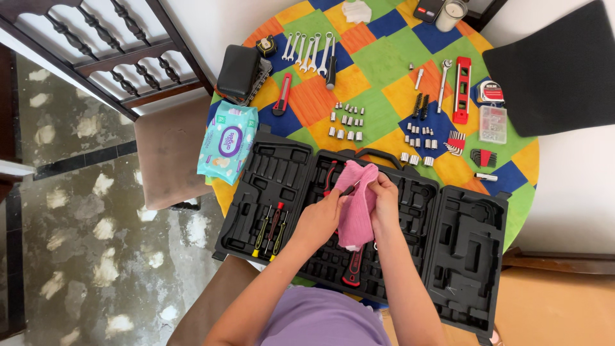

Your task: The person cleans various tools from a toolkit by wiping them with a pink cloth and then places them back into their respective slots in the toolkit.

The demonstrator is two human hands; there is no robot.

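1. A person's left hand point(318, 218) and right hand point(384, 195) work together over an open black tool case point(269, 186). The right grip is closed on a pink cloth point(357, 205), and the left is closed on a red-and-black tool point(339, 189) that the cloth half wraps, directly above the middle section of the case.
2. Judged from the hold, the draped cloth hides most of the tool, so it could slip from the fingers and drop into the moulded slots below. The loose lower fold may also snag on the red-handled tool point(352, 269) lying in the case.
3. The small sockets point(346, 122) stand in loose rows near the case lid; a bump of the case could scatter them.
4. The round bench point(384, 57) wears a bright patchwork covering and carries wrenches point(307, 51), a red level point(461, 90) and a pack of wipes point(228, 141).
5. A wooden chair point(163, 150) stands beside it on a mottled stone floor point(96, 243).
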